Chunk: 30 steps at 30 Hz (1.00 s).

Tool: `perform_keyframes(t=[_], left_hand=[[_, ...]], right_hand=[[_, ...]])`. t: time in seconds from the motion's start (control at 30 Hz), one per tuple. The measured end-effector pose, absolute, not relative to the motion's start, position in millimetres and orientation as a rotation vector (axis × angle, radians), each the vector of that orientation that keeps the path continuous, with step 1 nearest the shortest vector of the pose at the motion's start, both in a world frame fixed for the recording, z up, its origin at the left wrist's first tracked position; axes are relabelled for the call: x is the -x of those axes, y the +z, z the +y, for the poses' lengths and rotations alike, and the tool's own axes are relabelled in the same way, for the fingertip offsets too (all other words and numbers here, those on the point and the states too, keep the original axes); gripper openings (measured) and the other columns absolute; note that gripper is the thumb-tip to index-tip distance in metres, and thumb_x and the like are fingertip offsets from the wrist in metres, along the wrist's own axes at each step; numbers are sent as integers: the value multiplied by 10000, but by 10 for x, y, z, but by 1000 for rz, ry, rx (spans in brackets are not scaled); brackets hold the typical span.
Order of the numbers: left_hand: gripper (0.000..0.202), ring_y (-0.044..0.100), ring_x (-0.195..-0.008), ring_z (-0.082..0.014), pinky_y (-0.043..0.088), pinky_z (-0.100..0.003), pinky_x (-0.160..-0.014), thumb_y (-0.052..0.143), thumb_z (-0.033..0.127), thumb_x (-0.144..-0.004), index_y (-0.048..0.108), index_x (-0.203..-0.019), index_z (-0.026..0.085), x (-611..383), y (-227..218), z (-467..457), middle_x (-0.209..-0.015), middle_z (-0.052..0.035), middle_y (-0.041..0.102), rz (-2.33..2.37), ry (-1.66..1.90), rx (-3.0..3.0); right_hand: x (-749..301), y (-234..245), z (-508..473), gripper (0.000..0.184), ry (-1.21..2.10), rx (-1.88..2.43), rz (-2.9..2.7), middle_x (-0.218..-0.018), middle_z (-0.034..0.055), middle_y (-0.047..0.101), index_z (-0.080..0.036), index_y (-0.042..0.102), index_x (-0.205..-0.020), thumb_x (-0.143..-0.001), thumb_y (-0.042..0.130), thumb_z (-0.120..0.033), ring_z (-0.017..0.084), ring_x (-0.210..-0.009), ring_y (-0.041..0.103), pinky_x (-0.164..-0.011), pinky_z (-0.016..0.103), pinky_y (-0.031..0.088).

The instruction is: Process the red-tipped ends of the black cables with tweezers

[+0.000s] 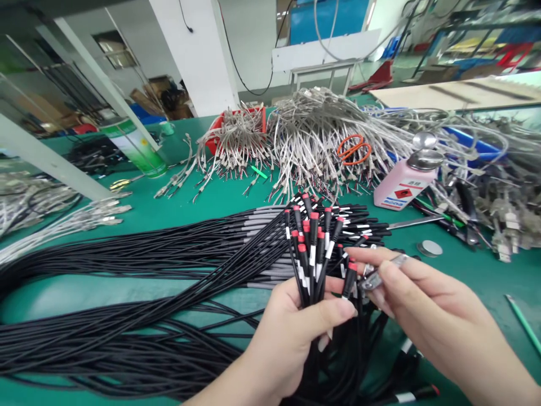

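My left hand grips a bunch of black cables with red-tipped connectors, ends pointing up, low in the middle of the view. My right hand is just to their right and pinches a small metal tool whose tip is against one red-tipped connector. More black cables trail left across the green table. Further connectors lie flat behind the bunch.
A pile of grey cables fills the back, with orange-handled scissors on it and a red bin. A pink dispenser bottle, a round metal lid, a green-white canister, and tools at right.
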<state>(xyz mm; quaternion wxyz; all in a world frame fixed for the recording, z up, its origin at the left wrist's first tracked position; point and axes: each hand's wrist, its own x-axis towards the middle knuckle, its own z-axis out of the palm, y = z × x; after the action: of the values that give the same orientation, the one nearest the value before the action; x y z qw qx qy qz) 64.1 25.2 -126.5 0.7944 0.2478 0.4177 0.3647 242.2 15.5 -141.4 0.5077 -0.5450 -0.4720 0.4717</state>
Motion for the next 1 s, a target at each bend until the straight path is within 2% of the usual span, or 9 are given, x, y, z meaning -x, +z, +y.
perform_keyframes(t=[0.07,0.13,0.23,0.33,0.5,0.7,0.9,1.0], left_hand=[[287,424,-498,-52,286,-202,-487,872,240,-646,699,-856,147,-637,-1269,252,-609,31,588,898,797,-523],[274,425,-506,-57,289,-204,-490,867,246,-652,692,-839,151,-635,-1263,251,-613,30,590,896,814,-526],[295,425,-507,-63,294,-210,-491,874,255,-633,689,-840,156,-636,-1251,253,-609,38,577,907,841,-515],[326,426,-510,-69,293,-214,-486,885,262,-605,694,-845,152,-636,-1253,261,-608,41,563,905,843,-518],[334,410,-506,-65,287,-210,-486,885,269,-616,676,-850,154,-635,-1258,256,-597,48,551,902,842,-522],[355,412,-502,-63,291,-210,-488,908,269,-585,666,-818,153,-633,-1246,248,-581,56,547,880,854,-498],[359,410,-486,-57,283,-204,-473,912,221,-567,664,-817,151,-641,-1239,253,-585,57,574,871,862,-468],[358,428,-491,-57,291,-200,-474,911,209,-560,661,-807,145,-649,-1246,248,-585,53,581,866,872,-446]], right_hand=[[-2414,-1356,135,371,1077,1292,-1177,-963,27,741,-334,660,-1248,-884,660,-407,129,-653,673,-579,192,588],[-2391,-1299,102,460,969,1256,-1276,-949,-7,736,-392,572,-1322,-879,678,-329,117,-653,686,-601,172,596],[-2351,-1273,40,407,770,1191,-1380,-1000,-4,739,-364,612,-1217,-847,702,-219,131,-762,727,-692,160,613],[-2359,-1323,-12,378,688,1142,-1388,-975,-5,740,-344,636,-1123,-810,714,-148,148,-761,731,-731,184,630],[-2452,-1411,-20,347,755,1158,-1600,-974,11,773,-308,646,-1101,-801,741,-162,177,-793,765,-752,192,636],[-2349,-1384,-25,404,670,1117,-1558,-1006,-43,747,-335,610,-1172,-825,704,-149,101,-877,745,-857,80,550],[-2451,-1418,-20,336,740,1183,-1625,-1004,-18,771,-297,647,-1119,-815,734,-183,136,-844,764,-818,119,586],[-2485,-1462,-13,231,711,1276,-1598,-957,-7,793,-284,710,-1012,-791,766,-248,160,-808,774,-800,141,601]])
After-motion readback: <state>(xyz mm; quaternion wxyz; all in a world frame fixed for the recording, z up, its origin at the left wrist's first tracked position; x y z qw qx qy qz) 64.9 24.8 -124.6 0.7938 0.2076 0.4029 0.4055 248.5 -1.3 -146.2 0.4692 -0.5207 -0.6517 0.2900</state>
